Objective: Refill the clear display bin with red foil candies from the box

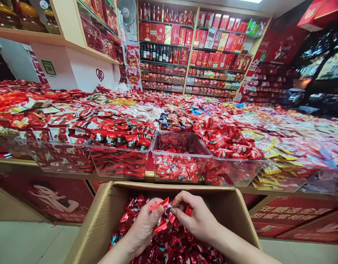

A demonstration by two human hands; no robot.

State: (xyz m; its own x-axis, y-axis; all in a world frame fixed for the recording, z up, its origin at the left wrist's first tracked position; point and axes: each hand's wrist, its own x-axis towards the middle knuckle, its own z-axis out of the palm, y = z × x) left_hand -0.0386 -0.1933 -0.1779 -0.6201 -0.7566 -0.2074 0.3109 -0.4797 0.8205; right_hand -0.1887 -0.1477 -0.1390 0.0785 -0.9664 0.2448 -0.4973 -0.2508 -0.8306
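Note:
Both my hands are over an open cardboard box filled with shiny red-wrapped candies. My left hand is closed around a few red wrapped candies, thumb on top. Opposite it, my right hand is pinching at the same bunch with thumb and forefinger. Another bit of red wrapper shows by its curled fingers. Behind the box, a clear plastic bin is partly filled with red and white wrapped candies.
Neighbouring clear bins hold dark red packets, large red packets and yellow packets. More wrapped sweets spread across the counter. Shelves of bottles and red boxes stand behind. The box's far flap edge meets the counter front.

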